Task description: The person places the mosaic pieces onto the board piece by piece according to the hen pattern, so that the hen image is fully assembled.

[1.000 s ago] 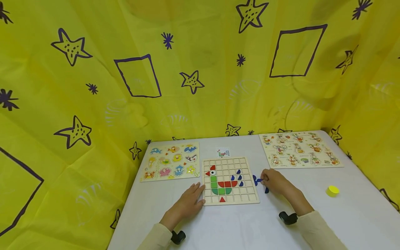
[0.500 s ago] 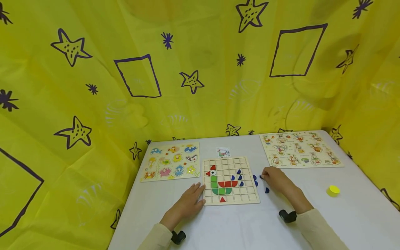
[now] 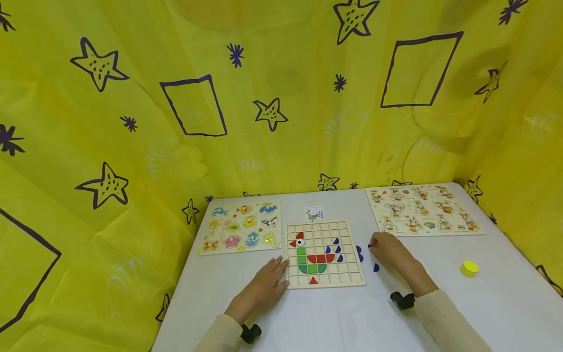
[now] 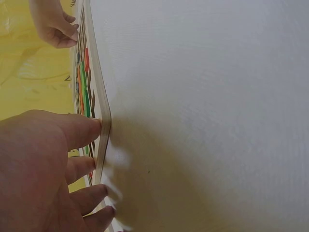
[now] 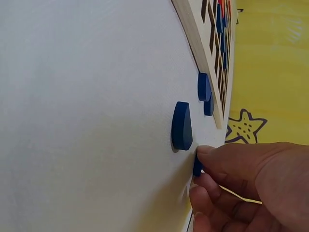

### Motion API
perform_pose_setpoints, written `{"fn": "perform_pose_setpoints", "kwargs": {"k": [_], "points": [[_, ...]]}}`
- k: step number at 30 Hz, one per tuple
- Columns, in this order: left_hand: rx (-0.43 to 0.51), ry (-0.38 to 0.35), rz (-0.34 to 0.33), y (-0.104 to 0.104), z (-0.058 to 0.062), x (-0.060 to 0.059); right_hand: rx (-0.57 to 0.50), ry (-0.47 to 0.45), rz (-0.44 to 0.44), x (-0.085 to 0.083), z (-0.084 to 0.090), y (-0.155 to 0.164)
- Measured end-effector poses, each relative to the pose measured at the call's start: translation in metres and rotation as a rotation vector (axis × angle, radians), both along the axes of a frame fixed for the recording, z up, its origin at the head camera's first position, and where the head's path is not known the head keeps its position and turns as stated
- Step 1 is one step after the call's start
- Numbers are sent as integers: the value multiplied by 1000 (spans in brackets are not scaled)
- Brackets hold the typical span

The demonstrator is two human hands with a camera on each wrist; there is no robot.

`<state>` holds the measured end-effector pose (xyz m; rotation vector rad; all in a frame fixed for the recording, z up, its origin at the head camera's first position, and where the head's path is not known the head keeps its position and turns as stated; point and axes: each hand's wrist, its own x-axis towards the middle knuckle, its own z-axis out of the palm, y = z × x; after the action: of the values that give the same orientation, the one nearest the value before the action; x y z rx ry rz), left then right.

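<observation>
A wooden grid board (image 3: 347, 278) lies on the table, with red, green and blue pieces forming a bird in its cells. My left hand (image 3: 262, 285) rests with extended fingers along its left edge; in the left wrist view the thumb (image 4: 84, 130) touches near a corner. Right of the board, my right hand (image 3: 391, 252) pinches a small blue half-round piece (image 5: 197, 164) between thumb and fingers, close to the tabletop; the fingers partly cover it. Another blue half-round piece (image 5: 181, 126) lies loose nearby. Two more blue pieces (image 3: 359, 253) sit against the board's right edge.
Behind the board lies a small pattern card (image 3: 314, 213) picturing the bird. A sea-animal puzzle (image 3: 239, 227) is at back left, a larger picture puzzle (image 3: 424, 210) at back right. A yellow cylinder (image 3: 469, 269) stands at the right. A yellow curtain (image 3: 281, 161) hangs behind.
My right hand has drawn slightly up and away from the two blue pieces by the board, with the pinched blue piece now more hidden in its fingers. My left hand has stayed put.
</observation>
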<state>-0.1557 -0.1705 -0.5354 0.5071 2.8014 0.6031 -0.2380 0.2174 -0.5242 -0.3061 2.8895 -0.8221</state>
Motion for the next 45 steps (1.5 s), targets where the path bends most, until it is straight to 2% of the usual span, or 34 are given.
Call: {"fn": "perform_pose_setpoints", "kwargs": {"k": [13,19,27,38,45], "points": [[-9,-3,7,0,3,1,-20,54,-1,-12,0,-16],[-1,-18,13,1,3,1,-40,9,-27,-18,1,-36],[-7,-12,10,1,2,0,-87,23,10,-24,-2,-53],[3,-18,3,0,1,0,-132,-44,0,-28,-6,-55],[1,-9,3,0,1,0,-136,-88,9,-26,-1,-53]]}}
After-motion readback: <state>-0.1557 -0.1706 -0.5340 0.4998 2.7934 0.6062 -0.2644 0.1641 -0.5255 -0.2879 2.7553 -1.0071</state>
